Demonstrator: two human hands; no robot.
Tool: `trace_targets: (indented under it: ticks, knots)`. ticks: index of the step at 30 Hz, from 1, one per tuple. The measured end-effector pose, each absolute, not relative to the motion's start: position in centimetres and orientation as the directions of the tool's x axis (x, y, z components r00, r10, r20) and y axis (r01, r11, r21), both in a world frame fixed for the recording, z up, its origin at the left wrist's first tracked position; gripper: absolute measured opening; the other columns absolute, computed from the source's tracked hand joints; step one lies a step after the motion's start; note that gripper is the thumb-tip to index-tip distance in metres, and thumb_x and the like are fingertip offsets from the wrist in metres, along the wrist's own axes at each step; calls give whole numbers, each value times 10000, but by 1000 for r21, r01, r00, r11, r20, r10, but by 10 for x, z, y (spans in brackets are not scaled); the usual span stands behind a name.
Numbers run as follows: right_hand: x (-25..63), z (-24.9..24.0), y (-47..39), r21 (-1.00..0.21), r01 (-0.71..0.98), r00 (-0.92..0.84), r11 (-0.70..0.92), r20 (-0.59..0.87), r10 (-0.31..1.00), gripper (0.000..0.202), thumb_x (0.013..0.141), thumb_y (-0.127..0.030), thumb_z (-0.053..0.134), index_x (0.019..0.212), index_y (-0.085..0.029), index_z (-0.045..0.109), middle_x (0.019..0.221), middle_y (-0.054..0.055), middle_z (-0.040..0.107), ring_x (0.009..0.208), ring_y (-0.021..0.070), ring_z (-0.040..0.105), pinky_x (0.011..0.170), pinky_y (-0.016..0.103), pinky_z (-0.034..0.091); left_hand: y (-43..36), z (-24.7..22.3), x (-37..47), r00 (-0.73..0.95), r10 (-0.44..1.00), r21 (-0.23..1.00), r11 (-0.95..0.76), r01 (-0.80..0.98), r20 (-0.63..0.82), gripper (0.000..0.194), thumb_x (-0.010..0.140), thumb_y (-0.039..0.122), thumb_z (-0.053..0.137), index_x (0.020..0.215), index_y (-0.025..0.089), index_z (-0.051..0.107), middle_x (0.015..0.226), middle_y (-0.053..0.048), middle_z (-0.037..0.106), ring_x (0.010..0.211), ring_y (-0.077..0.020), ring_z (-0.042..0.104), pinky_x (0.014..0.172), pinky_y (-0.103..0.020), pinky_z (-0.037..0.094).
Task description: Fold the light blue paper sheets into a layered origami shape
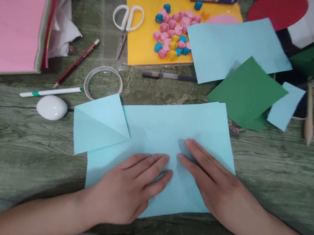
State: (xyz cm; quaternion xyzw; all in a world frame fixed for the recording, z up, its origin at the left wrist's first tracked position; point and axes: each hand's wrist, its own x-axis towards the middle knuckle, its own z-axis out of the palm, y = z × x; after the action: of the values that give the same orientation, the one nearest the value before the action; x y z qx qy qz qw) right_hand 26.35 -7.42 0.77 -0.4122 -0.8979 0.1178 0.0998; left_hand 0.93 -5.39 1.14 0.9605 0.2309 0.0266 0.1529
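Pale-blue rectangular paper sheet (pixel 179 124), flat on the green wood-grained surface (pixel 26 134), near the middle of its front edge; faint triangular outline at its centre, cannot tell whether crease or loose matching piece. Left hand (pixel 126 189) and right hand (pixel 220 183) both on it, fingers extended, slightly parted, gripping nothing.

Main risk, by judgement: uneven palm pressure, liable to skid the thin sheet or set a stray crease. Also possible: a sweep toward the surface's left edge, dislodging the smaller diagonally creased pale-blue paper square (pixel 99 125) overlapping the sheet, or rolling the glossy white egg-shaped object (pixel 52 108).

Beyond, smooth round tape ring (pixel 86 83). Toward the back edge, white-handled metal scissors (pixel 126 23) and rounded pink, blue and yellow pieces (pixel 178 30) on a flat yellow-orange sheet (pixel 140 49). Toward the right edge, sharp-cornered matte green paper (pixel 246 93).
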Motion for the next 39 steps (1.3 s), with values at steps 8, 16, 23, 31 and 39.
trace_targets:
  ticks: [8, 16, 23, 31, 39]
  knots:
    - [264, 6, -77, -269, 709, -658, 652, 79, 749, 488, 857, 31, 365, 1324, -55, 480, 1483, 193, 374, 1419, 304, 220, 1074, 454, 417, -56, 13, 12, 883, 468, 320, -831, 456, -45, 569, 853, 236, 437, 1414, 148, 399, 1448, -152, 446, 1287, -265, 442, 1006, -383, 285]
    - [263, 6, -78, -232, 715, -665, 660, 65, 744, 439, 874, 6, 400, 1301, -29, 496, 1431, 227, 435, 1411, 325, 237, 1052, 482, 442, -65, 16, 31, 828, 558, 254, -795, 551, -48, 572, 841, 266, 421, 1393, 117, 438, 1352, -143, 537, 1189, -275, 506, 942, -381, 319]
    - [262, 5, -76, -216, 715, -670, 665, 59, 740, 435, 871, 14, 388, 1289, -36, 502, 1429, 233, 434, 1411, 316, 238, 1046, 477, 451, -61, 18, 29, 833, 553, 289, -798, 529, 2, 478, 854, 259, 431, 1297, 113, 534, 1318, -138, 576, 1172, -274, 538, 925, -395, 379]
    - [264, 5, -74, -235, 712, -663, 661, 83, 744, 412, 874, -7, 422, 1271, -42, 527, 1406, 219, 466, 1384, 311, 322, 1048, 454, 443, -54, 17, 14, 861, 505, 396, -805, 442, 65, 388, 853, 241, 455, 1172, 86, 611, 1350, -159, 556, 1246, -272, 515, 1033, -409, 379]
    - [243, 2, -63, -355, 809, -459, 469, 118, 881, 316, 882, -413, 563, 1028, -136, 606, 1190, 168, 593, 1114, 331, 520, 868, 496, 432, -49, 15, 4, 888, 460, 439, -800, 408, 13, 417, 897, 238, 433, 1277, 117, 553, 1447, -121, 460, 1326, -255, 444, 1109, -461, 296]
